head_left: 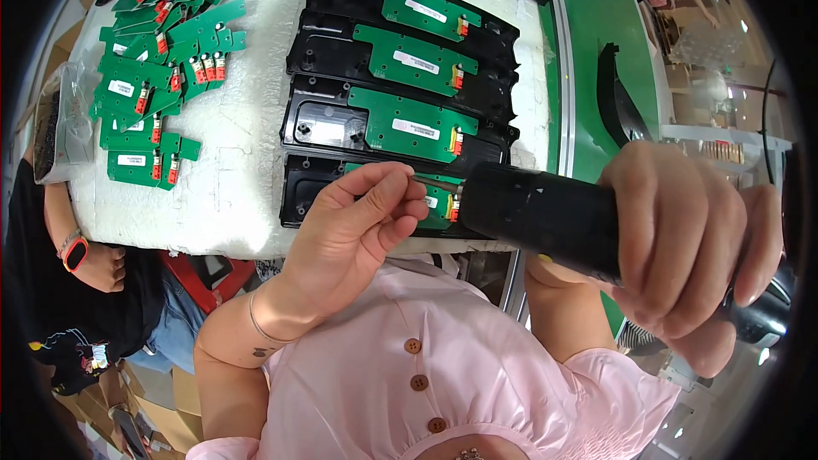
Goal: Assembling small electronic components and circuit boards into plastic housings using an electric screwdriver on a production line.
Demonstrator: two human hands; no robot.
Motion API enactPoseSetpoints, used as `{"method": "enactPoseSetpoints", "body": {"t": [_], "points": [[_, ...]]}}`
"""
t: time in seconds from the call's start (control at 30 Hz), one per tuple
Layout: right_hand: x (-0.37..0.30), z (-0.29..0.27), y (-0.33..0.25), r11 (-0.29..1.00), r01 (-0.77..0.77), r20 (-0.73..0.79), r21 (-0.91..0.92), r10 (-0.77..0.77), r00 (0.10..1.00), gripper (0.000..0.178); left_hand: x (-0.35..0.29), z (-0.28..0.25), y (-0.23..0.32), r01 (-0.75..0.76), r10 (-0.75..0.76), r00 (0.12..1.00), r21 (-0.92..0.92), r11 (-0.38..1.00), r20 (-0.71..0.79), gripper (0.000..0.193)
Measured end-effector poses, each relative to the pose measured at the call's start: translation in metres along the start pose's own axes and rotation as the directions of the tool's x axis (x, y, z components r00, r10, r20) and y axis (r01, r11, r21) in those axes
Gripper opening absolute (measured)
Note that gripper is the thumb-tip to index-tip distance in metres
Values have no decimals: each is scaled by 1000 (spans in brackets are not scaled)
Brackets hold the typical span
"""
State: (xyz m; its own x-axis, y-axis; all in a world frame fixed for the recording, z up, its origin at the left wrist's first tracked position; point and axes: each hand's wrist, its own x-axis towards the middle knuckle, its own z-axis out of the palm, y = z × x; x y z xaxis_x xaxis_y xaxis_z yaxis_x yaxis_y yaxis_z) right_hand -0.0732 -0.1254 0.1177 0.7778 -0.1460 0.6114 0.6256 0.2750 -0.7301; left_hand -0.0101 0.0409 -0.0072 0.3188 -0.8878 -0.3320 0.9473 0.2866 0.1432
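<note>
White foam (243, 145) spreads beyond the left fingers (412, 209), and a green surface (588, 60) runs past it, further off and to their right. From my end I have the right hand (690, 238) wrapped around a black driver (545, 213), its fingers bent firmly over the body, and I see the tool lying almost level, pointing toward the left hand (345, 226). There, thumb and forefinger are pinched narrow on the end of the bit (436, 181), the other fingers loosely curled; whether a screw sits between those tips I cannot tell. Under the left fingers and the driver's nose lies the nearest of four black panels (305, 192), its board (443, 209) partly hidden by both. Straight beyond the fingertips I count the other three in a row, each bearing a green board with a white label (415, 128) and a red-and-yellow connector (457, 140) at its right end. Left of the fingers, well apart, I find a heap of loose boards (119, 109), with a clear bag (75, 115) further left. Past the right knuckles, a curved black strip (607, 85) lies on the green. Far to the left of the fingers I see another person's hand (104, 268), with an orange-banded watch (75, 251) at the wrist.
</note>
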Motion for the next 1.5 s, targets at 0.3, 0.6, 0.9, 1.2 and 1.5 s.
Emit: {"method": "enactPoseSetpoints", "body": {"t": [0.3, 0.6, 0.9, 1.2, 1.5], "points": [[-4, 1, 9, 995, 52, -31, -81, -55, 998, 31, 9, -1, -5, 39, -36, 992, -22, 999, 120, 29], [11, -36, 69, 948, -168, -174, -269, 124, 977, 25, 1, 14, -4, 111, -115, 993, 150, 982, 22, 43], [14, -36, 79, 942, -216, -152, -257, 181, 972, 20, -1, 17, 1, 214, -213, 977, 64, 975, -23, 37], [20, -32, 78, 925, -246, -125, -288, 218, 968, 17, -1, 8, 4, 156, -165, 986, 274, 949, 12, 30], [15, -7, -1, 981, -171, 42, -96, 176, 984, 29, 4, 10, 9, 39, -24, 998, 279, 960, -58, 19]]}}
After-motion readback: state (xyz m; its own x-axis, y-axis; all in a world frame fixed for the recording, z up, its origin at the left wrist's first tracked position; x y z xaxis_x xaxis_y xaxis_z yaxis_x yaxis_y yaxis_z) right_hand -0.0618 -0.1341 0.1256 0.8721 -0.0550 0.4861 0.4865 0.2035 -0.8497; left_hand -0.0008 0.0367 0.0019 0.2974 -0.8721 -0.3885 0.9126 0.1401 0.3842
